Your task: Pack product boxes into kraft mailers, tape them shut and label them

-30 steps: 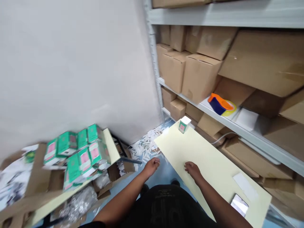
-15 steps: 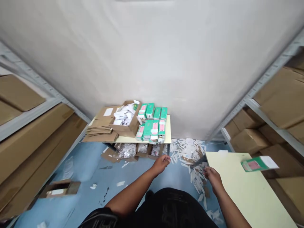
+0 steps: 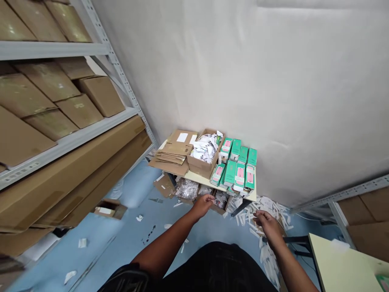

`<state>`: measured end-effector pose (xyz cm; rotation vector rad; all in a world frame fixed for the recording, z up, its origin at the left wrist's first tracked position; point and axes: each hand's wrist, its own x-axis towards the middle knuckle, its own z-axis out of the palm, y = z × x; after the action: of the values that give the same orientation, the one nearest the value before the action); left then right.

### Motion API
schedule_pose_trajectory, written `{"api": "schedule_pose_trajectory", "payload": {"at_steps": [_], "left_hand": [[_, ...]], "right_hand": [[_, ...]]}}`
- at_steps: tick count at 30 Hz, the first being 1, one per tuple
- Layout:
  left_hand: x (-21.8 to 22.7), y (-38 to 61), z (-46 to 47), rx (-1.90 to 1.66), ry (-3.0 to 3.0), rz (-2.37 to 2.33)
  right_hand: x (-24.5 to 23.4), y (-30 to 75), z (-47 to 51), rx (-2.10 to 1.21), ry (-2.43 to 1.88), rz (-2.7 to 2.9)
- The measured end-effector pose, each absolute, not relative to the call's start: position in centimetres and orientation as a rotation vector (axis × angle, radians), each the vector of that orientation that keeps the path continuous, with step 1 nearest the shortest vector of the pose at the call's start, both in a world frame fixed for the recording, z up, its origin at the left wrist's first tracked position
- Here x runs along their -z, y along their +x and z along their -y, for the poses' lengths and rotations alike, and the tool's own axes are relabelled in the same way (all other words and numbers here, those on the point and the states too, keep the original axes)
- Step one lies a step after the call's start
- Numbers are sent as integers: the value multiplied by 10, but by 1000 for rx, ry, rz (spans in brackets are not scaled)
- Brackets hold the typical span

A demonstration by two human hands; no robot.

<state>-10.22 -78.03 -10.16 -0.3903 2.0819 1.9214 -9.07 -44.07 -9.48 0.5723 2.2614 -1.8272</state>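
Note:
My left hand hangs in mid-air before the low table, fingers loosely bent and a little apart, with nothing visible in it. My right hand is held over the paper-strewn floor to the right, also loosely open with no object showing. Beyond them, several green boxes with pink panels stand in two rows on the table's right side. Beside these sits an open carton heaped with crumpled white paper. Flattened cardboard is stacked at the table's left end.
Shelving full of brown cartons runs along the left; another rack is at right. A pale yellow table occupies the lower right. Paper strips litter the blue floor, and clear plastic wrap lies beneath the far table.
My view has swung left, so the far table sits further right and more left shelving shows. The yellow table has slid toward the lower right corner. Both hands remain raised, without objects.

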Motion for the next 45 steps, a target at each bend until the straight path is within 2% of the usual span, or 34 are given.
{"api": "schedule_pose_trajectory", "payload": {"at_steps": [10, 17, 21, 29, 37, 45], "left_hand": [[105, -121, 814, -1972, -601, -2082], [114, -150, 769, -1828, -257, -2091], [121, -162, 737, -1672, -27, -1989], [115, -153, 656, -1381, 268, -1796], [91, -118, 502, -1177, 573, -1656], [85, -64, 329, -1062, 718, -1611]], "right_hand": [[95, -190, 499, 1896, 364, -2095], [84, -204, 492, 1858, 240, -2240], [85, -153, 453, 1879, 502, -2378], [93, 27, 376, 1896, 1314, -2368], [97, 153, 316, 2098, 1845, -2188], [108, 224, 198, 2194, 2035, -2093]]}}
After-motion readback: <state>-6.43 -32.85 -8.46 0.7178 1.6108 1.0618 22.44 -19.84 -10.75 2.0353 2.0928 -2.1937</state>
